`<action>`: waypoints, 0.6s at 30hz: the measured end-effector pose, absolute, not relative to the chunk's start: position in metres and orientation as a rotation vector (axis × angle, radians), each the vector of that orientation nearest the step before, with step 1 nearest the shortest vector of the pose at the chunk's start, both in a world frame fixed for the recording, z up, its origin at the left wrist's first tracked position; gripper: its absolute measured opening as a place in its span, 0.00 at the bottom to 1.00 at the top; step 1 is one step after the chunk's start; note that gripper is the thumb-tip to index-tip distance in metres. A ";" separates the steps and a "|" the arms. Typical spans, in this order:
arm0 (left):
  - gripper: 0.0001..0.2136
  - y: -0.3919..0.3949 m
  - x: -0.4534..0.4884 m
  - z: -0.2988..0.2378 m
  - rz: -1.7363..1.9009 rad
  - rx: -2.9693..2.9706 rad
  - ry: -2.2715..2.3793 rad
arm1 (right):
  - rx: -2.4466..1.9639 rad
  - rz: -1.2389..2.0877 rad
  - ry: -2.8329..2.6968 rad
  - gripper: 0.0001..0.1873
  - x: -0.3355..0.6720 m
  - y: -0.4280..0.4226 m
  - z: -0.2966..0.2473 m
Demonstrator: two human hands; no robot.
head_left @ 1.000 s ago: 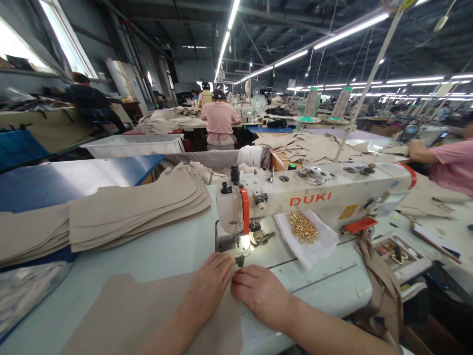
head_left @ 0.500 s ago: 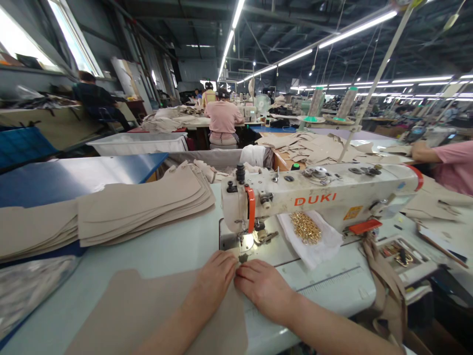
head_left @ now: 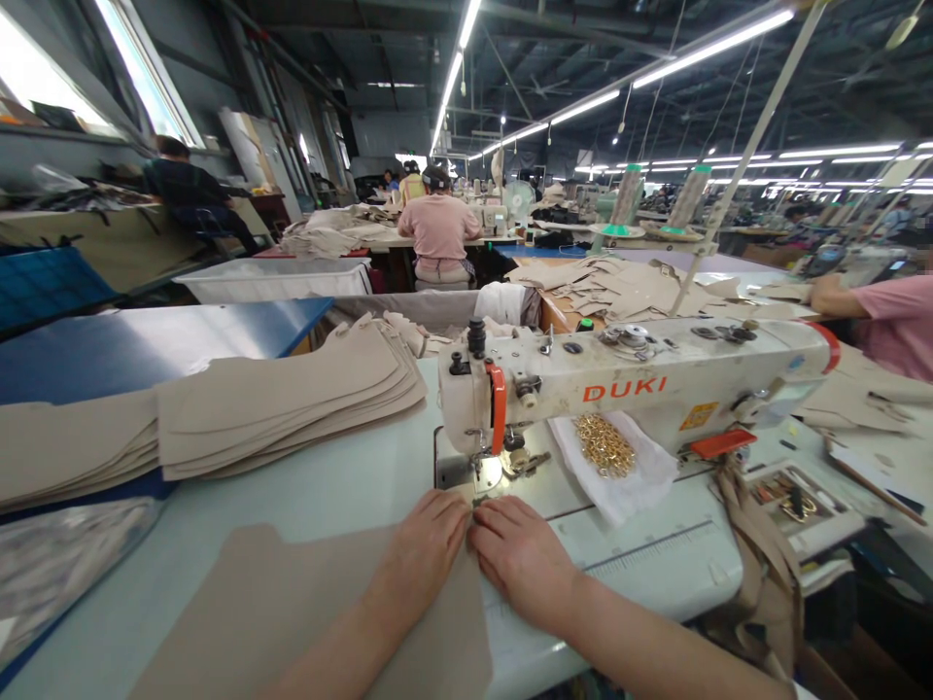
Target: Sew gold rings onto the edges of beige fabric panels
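A flat beige fabric panel [head_left: 292, 603] lies on the pale table, its far edge just in front of the needle area of a white sewing machine [head_left: 627, 374]. My left hand [head_left: 427, 540] is closed, its fingertips pinching the panel's far corner. Beside it, my right hand [head_left: 521, 554] is closed too, fingers bunched at the same corner and almost touching the left. The fingertips partly hide the cloth there. Just beyond them, the metal needle plate [head_left: 456, 473] is lit by the machine's lamp.
Stacked beige panels [head_left: 292, 408] lie to the left. Gold metal hardware [head_left: 604, 445] rests on white cloth behind the needle. At right are a small parts tray [head_left: 794, 501] and hanging beige straps [head_left: 758, 554]. A person in pink [head_left: 441, 228] sits ahead; another person's arm [head_left: 846, 297] reaches in from the right.
The camera view has shifted very slightly. Both hands stay at the panel's corner, with the right-hand fingers marginally farther forward and closer to the needle plate.
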State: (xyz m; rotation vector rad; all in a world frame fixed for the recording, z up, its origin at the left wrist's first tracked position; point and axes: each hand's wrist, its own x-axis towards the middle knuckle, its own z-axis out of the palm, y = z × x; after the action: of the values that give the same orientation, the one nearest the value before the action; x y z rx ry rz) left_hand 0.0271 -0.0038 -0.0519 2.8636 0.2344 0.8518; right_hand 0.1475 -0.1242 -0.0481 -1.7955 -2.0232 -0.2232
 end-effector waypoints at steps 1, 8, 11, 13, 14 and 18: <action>0.15 -0.004 0.027 -0.052 0.848 2.862 0.238 | -1.795 -0.215 -2.015 0.04 0.147 -0.124 -0.048; 0.13 -0.003 0.027 -0.054 0.820 2.842 0.261 | -1.752 -0.221 -2.014 0.03 0.149 -0.122 -0.052; 0.12 -0.004 0.027 -0.055 0.765 2.861 0.286 | -1.735 -0.249 -2.014 0.03 0.149 -0.122 -0.052; 0.11 -0.004 0.026 -0.055 0.734 2.865 0.306 | -1.730 -0.262 -2.018 0.02 0.149 -0.122 -0.052; 0.10 -0.004 0.027 -0.055 0.725 2.865 0.311 | -1.729 -0.267 -2.021 0.02 0.149 -0.122 -0.051; 0.09 -0.005 0.027 -0.054 0.704 2.870 0.319 | -1.728 -0.274 -2.039 0.03 0.150 -0.121 -0.048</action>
State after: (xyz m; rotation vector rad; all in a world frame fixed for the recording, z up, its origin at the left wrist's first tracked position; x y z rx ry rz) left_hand 0.0272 -0.0050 -0.0539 2.8700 0.3193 0.7044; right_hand 0.1500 -0.1214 -0.0484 -1.7285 -2.0393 -0.2743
